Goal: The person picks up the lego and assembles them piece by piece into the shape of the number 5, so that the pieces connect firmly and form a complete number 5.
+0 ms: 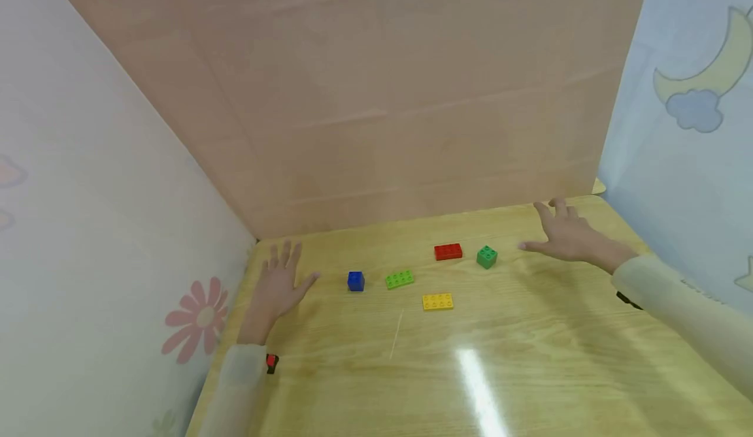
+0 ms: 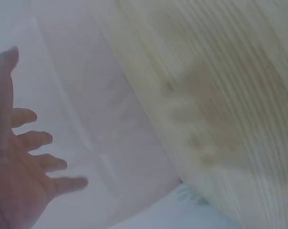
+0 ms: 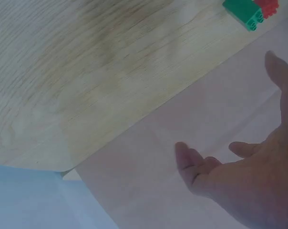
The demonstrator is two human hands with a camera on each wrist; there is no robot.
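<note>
My left hand (image 1: 278, 288) is spread over the left side of the table, its thumb pointing toward a blue brick (image 1: 355, 281) and not touching it. In the left wrist view the same hand (image 2: 25, 176) has its fingers apart and holds nothing. My right hand (image 1: 566, 233) hovers at the right, fingers loosely bent and thumb out, nearest to a green brick (image 1: 487, 257). A red brick (image 1: 448, 251) lies left of the green one. Between blue and red sits a flat lime-green brick (image 1: 400, 279), and a flat yellow brick (image 1: 438, 302) lies closer to me.
The wooden table (image 1: 353, 372) has a bright light streak near its front. A brown sheet (image 1: 400, 97) rises behind it. Pale walls stand at both sides, the left one with a pink flower (image 1: 204, 317), the right one with a moon (image 1: 714, 64).
</note>
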